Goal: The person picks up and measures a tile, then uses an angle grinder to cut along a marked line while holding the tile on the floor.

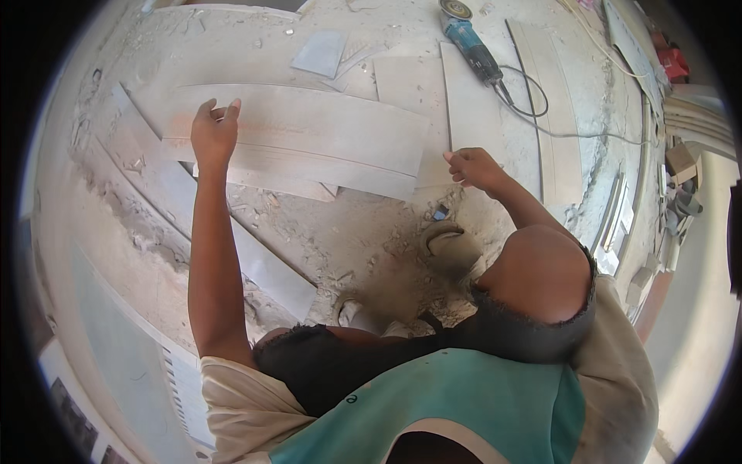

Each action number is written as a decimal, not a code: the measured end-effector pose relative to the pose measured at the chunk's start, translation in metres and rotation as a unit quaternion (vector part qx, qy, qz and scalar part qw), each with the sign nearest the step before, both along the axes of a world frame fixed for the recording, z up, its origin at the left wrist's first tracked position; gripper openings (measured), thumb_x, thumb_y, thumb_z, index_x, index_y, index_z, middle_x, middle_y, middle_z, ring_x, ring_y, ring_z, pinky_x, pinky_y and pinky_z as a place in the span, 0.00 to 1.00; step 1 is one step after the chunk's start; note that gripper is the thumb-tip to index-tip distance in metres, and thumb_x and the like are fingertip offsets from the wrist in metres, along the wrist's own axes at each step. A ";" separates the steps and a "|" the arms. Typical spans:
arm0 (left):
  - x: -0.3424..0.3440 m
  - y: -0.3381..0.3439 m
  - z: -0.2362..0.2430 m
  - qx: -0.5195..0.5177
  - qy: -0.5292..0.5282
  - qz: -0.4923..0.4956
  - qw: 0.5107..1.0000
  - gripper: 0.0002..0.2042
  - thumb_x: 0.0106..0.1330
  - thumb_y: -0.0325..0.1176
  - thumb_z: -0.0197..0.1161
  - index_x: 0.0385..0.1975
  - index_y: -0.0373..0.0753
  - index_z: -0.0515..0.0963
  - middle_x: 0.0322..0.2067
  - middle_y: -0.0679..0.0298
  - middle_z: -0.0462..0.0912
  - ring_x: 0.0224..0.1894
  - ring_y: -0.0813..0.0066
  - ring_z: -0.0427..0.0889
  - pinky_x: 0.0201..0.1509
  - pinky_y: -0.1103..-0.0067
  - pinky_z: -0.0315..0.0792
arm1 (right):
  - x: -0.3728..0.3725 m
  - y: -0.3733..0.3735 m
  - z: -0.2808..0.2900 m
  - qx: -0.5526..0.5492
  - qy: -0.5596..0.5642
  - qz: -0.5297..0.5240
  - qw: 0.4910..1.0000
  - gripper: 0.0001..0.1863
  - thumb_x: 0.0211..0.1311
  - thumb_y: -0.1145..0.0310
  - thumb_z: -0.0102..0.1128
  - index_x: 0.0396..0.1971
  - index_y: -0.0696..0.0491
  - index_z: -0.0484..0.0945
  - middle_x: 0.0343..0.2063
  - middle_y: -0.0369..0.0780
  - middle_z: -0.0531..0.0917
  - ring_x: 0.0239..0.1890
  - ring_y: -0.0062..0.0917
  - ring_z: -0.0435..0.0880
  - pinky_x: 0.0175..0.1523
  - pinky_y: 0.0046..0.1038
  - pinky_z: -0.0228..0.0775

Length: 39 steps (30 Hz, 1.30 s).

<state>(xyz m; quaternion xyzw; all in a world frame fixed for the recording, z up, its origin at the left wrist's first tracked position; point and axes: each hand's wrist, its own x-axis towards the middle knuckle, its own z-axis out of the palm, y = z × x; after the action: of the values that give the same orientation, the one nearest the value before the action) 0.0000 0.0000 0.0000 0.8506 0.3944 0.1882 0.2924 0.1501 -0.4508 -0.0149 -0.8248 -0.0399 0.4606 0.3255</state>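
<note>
A long pale tile plank (309, 127) lies on the dusty floor in front of me, with thin lines and faint orange marks along it. Over its left part is my left hand (215, 133), its fingers bent in and the thumb raised close to them. Off the plank's right end, my right hand (475, 168) is closed, thumb and forefinger pressed together. Anything in either hand is too small to make out. On the floor below my right hand sits a small blue object (440, 213).
An angle grinder (473, 48) with a trailing cord (572, 134) rests on more planks (487, 116) at the far right. Another strip (270, 267) slants across the floor at left. Rubble and a grey offcut (320, 52) lie around. A cardboard box (681, 163) stands far right.
</note>
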 end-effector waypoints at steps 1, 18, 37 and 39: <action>0.009 -0.011 0.011 -0.001 -0.014 0.000 1.000 0.31 0.58 0.45 0.69 0.54 0.26 0.73 0.37 0.53 0.85 0.37 0.61 0.84 0.46 0.71 0.76 | 0.004 0.005 -0.001 0.004 0.008 0.009 1.000 0.29 0.64 0.47 0.58 0.45 0.62 0.78 0.33 0.43 0.81 0.34 0.26 0.79 0.38 0.27 0.73; 0.063 -0.191 0.032 -0.188 0.120 -0.472 0.853 0.21 0.62 0.43 0.65 0.46 0.31 0.76 0.40 0.49 0.83 0.44 0.56 0.82 0.46 0.69 0.74 | -0.070 -0.098 0.093 -0.153 0.034 0.106 0.982 0.17 0.63 0.60 0.63 0.40 0.60 0.80 0.29 0.40 0.84 0.31 0.22 0.84 0.34 0.25 0.77; 0.059 -0.392 -0.121 -0.648 -0.090 0.320 0.686 0.09 0.69 0.33 0.52 0.40 0.33 0.71 0.31 0.63 0.70 0.31 0.72 0.68 0.31 0.79 0.68 | 0.013 -0.145 -0.037 0.222 -0.005 -0.089 0.971 0.18 0.61 0.55 0.67 0.25 0.58 0.83 0.23 0.39 0.83 0.28 0.21 0.78 0.34 0.30 0.69; 0.058 -0.404 -0.121 -0.643 -0.075 0.273 0.712 0.10 0.68 0.33 0.53 0.41 0.32 0.71 0.30 0.63 0.70 0.30 0.72 0.68 0.31 0.79 0.68 | 0.015 -0.171 -0.056 0.224 -0.102 -0.100 0.964 0.19 0.61 0.55 0.66 0.23 0.58 0.81 0.21 0.38 0.81 0.27 0.21 0.78 0.33 0.29 0.69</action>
<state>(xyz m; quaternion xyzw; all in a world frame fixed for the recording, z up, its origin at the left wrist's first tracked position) 0.0583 -0.4042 -0.1213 0.2956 0.6121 0.0246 0.7330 0.1655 -0.6217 -0.0707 -0.7734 -0.0924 0.3186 0.5402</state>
